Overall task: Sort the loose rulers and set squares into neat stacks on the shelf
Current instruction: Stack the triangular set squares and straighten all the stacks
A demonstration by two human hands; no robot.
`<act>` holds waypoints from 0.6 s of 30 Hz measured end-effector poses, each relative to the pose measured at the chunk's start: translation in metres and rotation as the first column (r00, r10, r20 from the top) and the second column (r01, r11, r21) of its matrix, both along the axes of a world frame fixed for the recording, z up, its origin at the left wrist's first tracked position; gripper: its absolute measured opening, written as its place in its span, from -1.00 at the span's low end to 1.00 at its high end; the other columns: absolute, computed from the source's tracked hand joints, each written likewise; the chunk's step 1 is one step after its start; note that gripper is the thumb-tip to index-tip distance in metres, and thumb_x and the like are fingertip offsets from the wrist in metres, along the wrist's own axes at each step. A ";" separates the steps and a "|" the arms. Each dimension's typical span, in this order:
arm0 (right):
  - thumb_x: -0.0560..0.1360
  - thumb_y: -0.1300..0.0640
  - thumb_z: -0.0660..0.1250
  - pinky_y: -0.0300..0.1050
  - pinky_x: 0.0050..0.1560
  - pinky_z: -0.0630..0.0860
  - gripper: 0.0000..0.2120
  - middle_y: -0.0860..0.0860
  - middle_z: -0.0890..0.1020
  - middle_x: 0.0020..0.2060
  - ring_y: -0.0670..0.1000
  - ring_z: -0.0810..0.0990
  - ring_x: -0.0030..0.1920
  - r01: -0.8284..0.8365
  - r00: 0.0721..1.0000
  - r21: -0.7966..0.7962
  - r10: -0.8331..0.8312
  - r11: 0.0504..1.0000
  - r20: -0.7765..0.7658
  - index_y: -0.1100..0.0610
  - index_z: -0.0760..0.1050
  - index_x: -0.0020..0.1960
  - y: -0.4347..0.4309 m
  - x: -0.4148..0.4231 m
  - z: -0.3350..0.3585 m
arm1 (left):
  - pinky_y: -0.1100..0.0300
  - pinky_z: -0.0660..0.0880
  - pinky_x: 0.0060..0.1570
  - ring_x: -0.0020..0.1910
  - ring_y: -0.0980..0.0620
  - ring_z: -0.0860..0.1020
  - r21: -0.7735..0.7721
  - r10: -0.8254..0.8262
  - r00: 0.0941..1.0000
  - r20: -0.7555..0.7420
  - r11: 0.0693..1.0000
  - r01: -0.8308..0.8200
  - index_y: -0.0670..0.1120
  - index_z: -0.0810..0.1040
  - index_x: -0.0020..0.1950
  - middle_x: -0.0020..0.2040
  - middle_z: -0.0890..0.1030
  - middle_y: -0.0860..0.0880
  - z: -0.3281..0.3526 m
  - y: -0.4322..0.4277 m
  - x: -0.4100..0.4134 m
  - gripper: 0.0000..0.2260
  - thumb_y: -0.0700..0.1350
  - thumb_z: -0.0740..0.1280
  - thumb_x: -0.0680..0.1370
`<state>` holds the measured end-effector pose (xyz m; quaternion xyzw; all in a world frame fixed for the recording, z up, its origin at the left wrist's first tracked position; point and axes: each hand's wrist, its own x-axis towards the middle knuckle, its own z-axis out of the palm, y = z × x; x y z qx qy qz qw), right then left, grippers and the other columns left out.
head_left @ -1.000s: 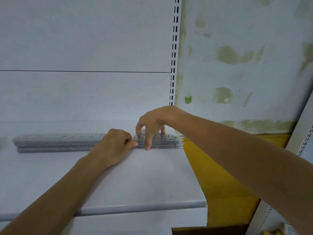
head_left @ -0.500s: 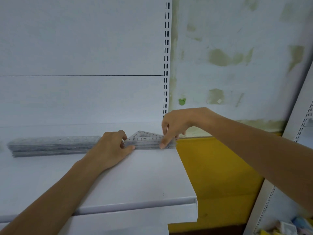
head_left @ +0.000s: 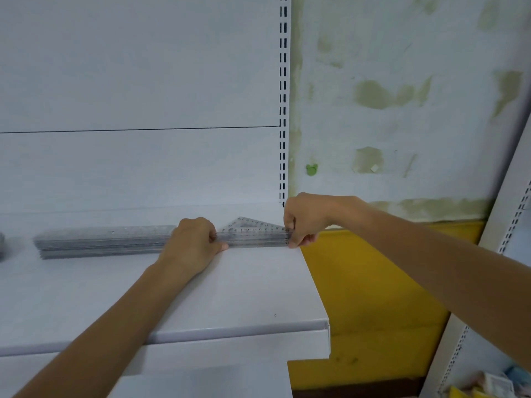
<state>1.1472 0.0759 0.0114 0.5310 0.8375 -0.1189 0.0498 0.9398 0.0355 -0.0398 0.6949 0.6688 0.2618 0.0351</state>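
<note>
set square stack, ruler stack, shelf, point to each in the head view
set square stack (head_left: 253, 229), head view, on the numbered top face.
ruler stack (head_left: 100, 242), head view, on the middle of its long front side.
shelf (head_left: 258, 288), head view, on the bare top near its right end.

A white shelf (head_left: 230, 297) bears a ruler stack (head_left: 100, 239) and, rightward, a set-square stack (head_left: 254, 235).

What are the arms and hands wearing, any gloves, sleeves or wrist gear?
Both are bare: the left hand and right hand have no gloves, and no rings, watch or bands show. The left forearm and right forearm are uncovered to the frame edge; no sleeve is in view.
</note>
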 end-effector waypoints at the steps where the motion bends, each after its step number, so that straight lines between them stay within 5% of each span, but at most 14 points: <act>1: 0.41 0.16 0.44 -0.23 -0.19 0.57 -0.85 0.03 0.62 -0.39 -0.04 0.59 -0.40 -0.009 1.000 0.009 0.009 1.000 0.011 0.25 0.58 -0.20 0.000 0.000 0.000 | 0.17 0.39 -0.05 0.00 -0.11 0.53 -0.003 0.003 1.000 -0.004 1.000 -0.003 -0.25 0.58 -0.02 -0.07 0.60 -0.14 0.000 0.000 0.000 -0.75 -0.05 0.38 0.48; 6: 0.42 0.15 0.43 -0.27 -0.22 0.51 -0.84 0.06 0.63 -0.35 -0.06 0.57 -0.42 -0.038 0.998 0.027 0.037 0.999 0.053 0.23 0.56 -0.26 -0.001 -0.002 0.002 | 0.17 0.34 -0.13 -0.02 -0.13 0.53 -0.013 0.021 0.999 -0.038 1.000 -0.021 -0.28 0.56 -0.04 -0.08 0.59 -0.18 0.001 -0.001 0.002 -0.75 -0.07 0.36 0.50; 18: 0.40 0.11 0.43 -0.29 -0.35 0.45 -0.73 0.01 0.56 -0.37 -0.07 0.53 -0.37 -0.030 0.999 0.044 0.029 0.999 0.020 0.32 0.59 -0.04 0.003 -0.002 -0.001 | 0.13 0.34 -0.17 -0.16 -0.14 0.45 -0.050 0.051 0.988 -0.147 0.997 -0.059 -0.23 0.43 -0.18 -0.23 0.45 -0.11 -0.003 0.003 0.003 -0.76 -0.06 0.29 0.55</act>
